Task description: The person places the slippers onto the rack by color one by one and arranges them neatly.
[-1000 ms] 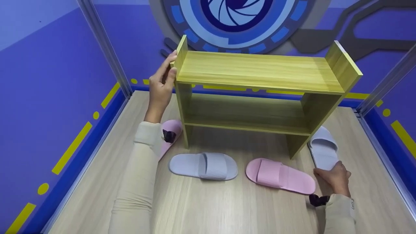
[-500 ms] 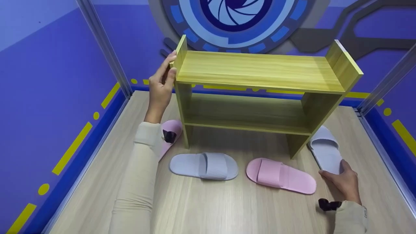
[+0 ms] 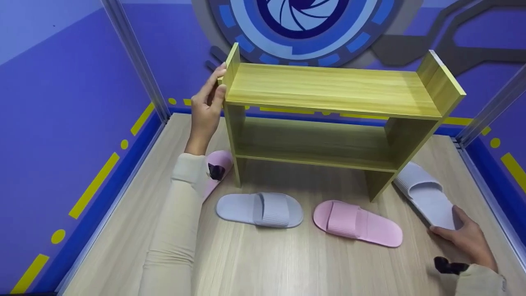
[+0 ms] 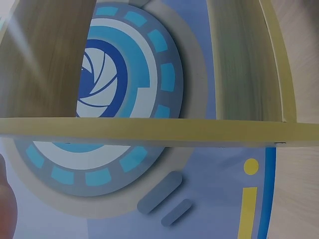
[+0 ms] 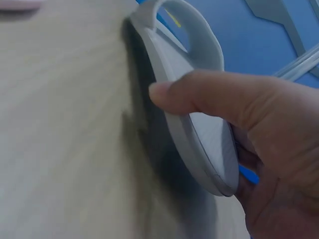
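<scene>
The right hand (image 3: 470, 236) pinches the heel end of a pale grey-blue slide slipper with a broad strap (image 3: 435, 205), thumb across one edge and fingers around the other. In the right wrist view the slipper tilts, with dark shadow beneath it. Its toe points toward the foot of the rack's right side panel; whether they touch cannot be told.

The left hand (image 3: 205, 109) rests fingertips and thumb against the left side panel of a yellowish wood-grain two-shelf rack (image 3: 333, 88); how tightly, I cannot tell. The rack stands upright.

In front of it, on the pale wood-grain counter (image 3: 283, 267), lie a second pale grey-blue slide slipper (image 3: 273, 209), strap toward the right, and a pink slide slipper (image 3: 380, 228), toe toward the left. Another pink slipper (image 3: 220, 158) lies by the rack's left foot, partly hidden behind the cream sleeve (image 3: 170, 242). Blue-purple walls (image 3: 74, 102) rise around.
</scene>
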Motion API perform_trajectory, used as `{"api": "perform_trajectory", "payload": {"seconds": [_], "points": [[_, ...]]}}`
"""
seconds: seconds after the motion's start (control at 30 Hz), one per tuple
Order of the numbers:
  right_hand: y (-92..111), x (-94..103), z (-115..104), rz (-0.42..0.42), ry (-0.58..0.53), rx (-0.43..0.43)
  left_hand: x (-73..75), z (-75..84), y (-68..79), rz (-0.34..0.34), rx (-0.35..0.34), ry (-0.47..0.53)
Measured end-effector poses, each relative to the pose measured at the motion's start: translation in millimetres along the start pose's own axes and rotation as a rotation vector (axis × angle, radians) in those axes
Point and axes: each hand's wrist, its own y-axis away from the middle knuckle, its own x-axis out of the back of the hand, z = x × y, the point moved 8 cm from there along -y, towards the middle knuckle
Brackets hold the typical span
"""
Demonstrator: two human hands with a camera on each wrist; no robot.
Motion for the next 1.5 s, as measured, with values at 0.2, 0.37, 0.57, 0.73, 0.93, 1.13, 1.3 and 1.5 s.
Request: {"api": "perform_trajectory", "payload": {"seconds": [0.2, 0.37, 0.57, 0.73, 0.93, 1.13, 1.3, 1.5], "points": [[5.7, 11.1, 6.6, -0.063, 0.021, -0.002, 0.6, 0.4, 0.0, -0.009, -0.02, 0.007], [14.2, 21.8, 3.9, -0.097, 0.053, 0.088, 0.8, 0.9, 0.0, -0.01, -0.028, 0.009], [22.3, 32.0, 3.1, -0.144, 0.05, 0.153, 1.2, 0.2, 0.9, -0.005, -0.023, 0.002], [28.5, 39.5, 2.4, -0.201, 0.048, 0.168, 1.6, -0.6, 0.8, -0.004, -0.026, 0.007], [40.2, 38.1, -1.0, -0.273, 0.07, 0.132, 0.6, 1.9, 1.7, -0.005, -0.039, 0.013], [51.3, 40.1, -4.2, -0.277, 0.167, 0.156, -0.1, -1.2, 0.9, -0.002, -0.031, 0.01], [58.1, 42.9, -0.3, -0.245, 0.192, 0.217, -0.9, 9.0, 0.9, 0.003, -0.001, 0.025], [62.0, 44.9, 4.7, -0.238, 0.125, 0.244, -1.8, 22.0, 1.0, 0.001, -0.001, 0.035]]}}
